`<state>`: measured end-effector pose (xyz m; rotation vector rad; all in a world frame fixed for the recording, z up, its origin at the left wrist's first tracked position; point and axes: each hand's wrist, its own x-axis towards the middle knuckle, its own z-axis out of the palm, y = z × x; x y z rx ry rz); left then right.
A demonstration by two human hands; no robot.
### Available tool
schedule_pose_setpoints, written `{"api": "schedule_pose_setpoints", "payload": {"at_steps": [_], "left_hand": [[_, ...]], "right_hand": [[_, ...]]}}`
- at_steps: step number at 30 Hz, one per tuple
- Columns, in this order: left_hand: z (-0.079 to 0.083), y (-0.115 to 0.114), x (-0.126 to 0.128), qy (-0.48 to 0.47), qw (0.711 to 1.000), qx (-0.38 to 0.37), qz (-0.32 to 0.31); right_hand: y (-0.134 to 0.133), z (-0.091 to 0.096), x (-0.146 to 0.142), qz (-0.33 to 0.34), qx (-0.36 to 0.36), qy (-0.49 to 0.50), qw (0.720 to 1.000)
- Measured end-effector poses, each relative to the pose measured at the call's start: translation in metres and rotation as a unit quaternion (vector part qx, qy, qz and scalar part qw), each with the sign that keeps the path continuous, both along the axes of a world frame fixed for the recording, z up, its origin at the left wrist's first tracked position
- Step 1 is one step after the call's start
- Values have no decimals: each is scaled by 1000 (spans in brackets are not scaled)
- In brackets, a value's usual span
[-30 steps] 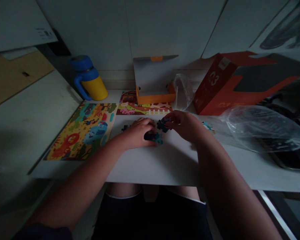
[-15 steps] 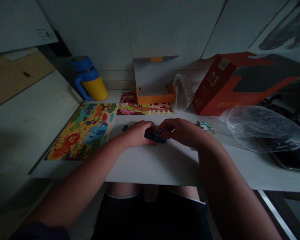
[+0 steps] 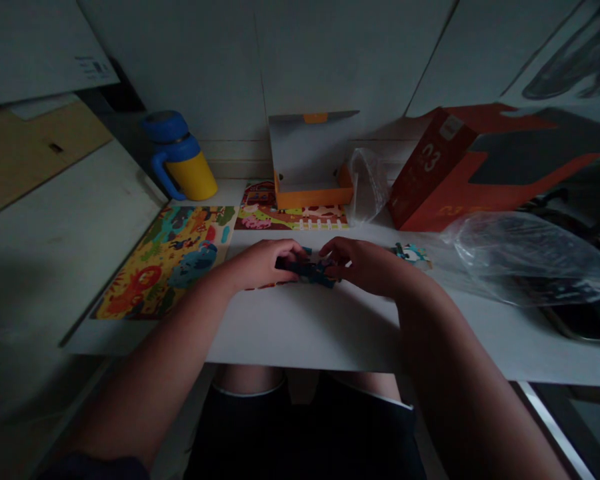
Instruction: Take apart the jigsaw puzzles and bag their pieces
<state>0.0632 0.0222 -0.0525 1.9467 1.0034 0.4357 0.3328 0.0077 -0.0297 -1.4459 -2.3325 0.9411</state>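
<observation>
Over the white tabletop, dark blue jigsaw puzzle pieces (image 3: 316,273) are between my two hands. My left hand (image 3: 263,263) is closed around some of them, thumb and fingers curled, so its grip is partly hidden. With bent fingertips, my right hand (image 3: 363,265) pinches the right end of the pieces. Whether the pieces are joined together cannot be made out in the dim light. Under my left hand, a reddish edge of something on the table shows. Just beyond my right wrist lie several puzzle pieces with a panda-like picture (image 3: 411,253).
An animal picture puzzle (image 3: 193,267) lies at left, with a farm picture puzzle (image 3: 257,219) behind my hands. An open orange box (image 3: 314,198) stands on the latter. Around them are a blue-yellow jug (image 3: 195,177), a red box (image 3: 425,167) and clear plastic bags (image 3: 525,253).
My left hand has shifted left and its fingers have loosened somewhat, showing more of the dark pieces between the hands. My right hand stays nearly in place.
</observation>
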Motion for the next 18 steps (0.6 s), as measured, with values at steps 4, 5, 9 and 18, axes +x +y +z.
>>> {"api": "schedule_pose_setpoints", "payload": {"at_steps": [4, 5, 9, 18], "left_hand": [[-1, 4, -5, 4, 999, -41, 28], [-3, 6, -4, -4, 999, -42, 27], [-10, 9, -3, -76, 996, -37, 43], [-8, 13, -7, -247, 958, -78, 122]], "right_hand": [[2, 1, 7, 19, 14, -11, 1000], [3, 1, 8, 23, 13, -7, 1000], [1, 4, 7, 35, 0, 53, 998], [10, -5, 12, -28, 36, 144, 989]]}}
